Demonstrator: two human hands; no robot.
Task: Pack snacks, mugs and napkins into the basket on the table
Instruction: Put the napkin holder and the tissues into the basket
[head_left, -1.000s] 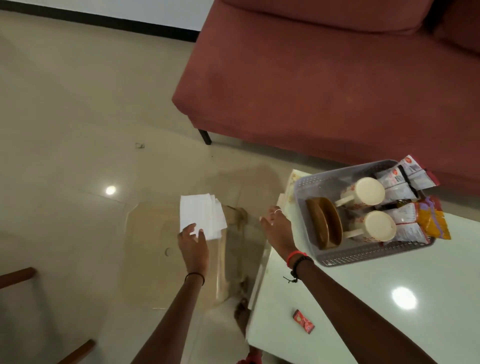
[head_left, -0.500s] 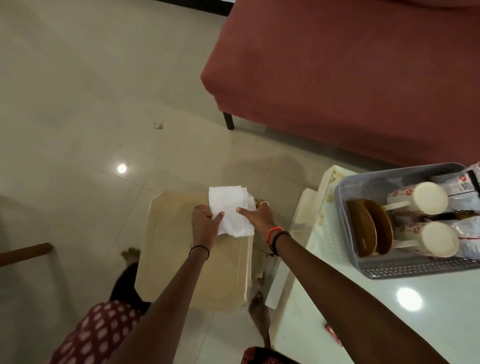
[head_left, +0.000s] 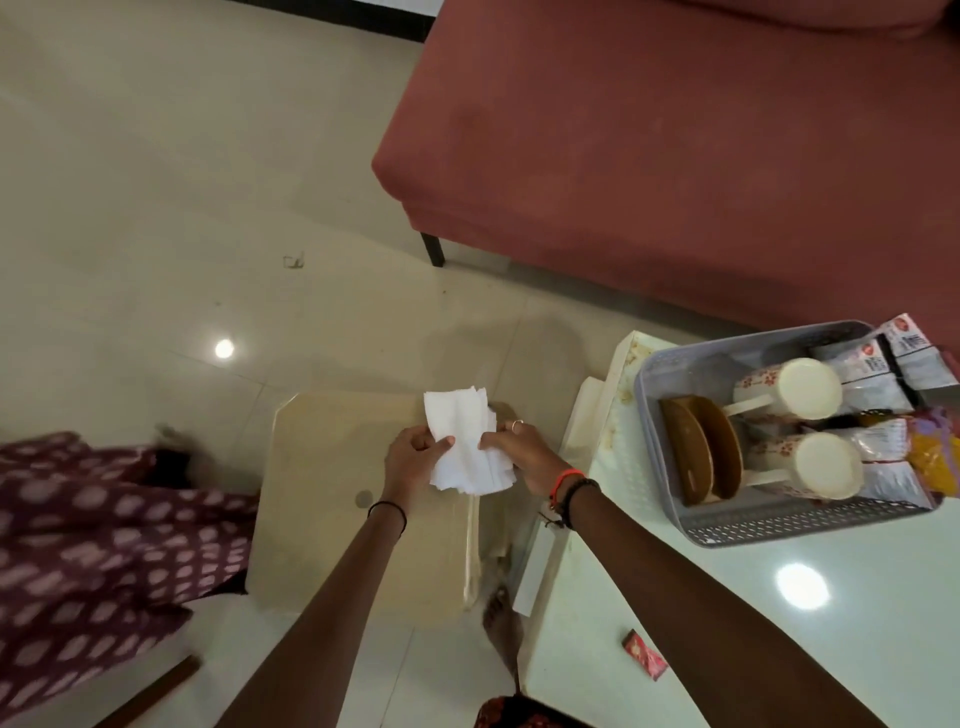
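Napkin step, I judge: left hand (head_left: 410, 460) and right hand (head_left: 524, 457) both grip the napkins (head_left: 462, 452). Next they should go to the basket (head_left: 810, 525) at 3 o'clock.

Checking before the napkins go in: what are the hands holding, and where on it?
The stack of white napkins: the left hand pinches its left edge, and the right hand grips its right edge.

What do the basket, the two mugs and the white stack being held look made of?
Basket: grey moulded plastic, matte, with perforated grid walls.
Upper mug and lower mug: likely glazed ceramic, cream with a red floral print and a smooth sheen; melamine is not ruled out.
Napkins: thin white paper tissue, matte; the layered edges fan and bend between the left hand and right hand.
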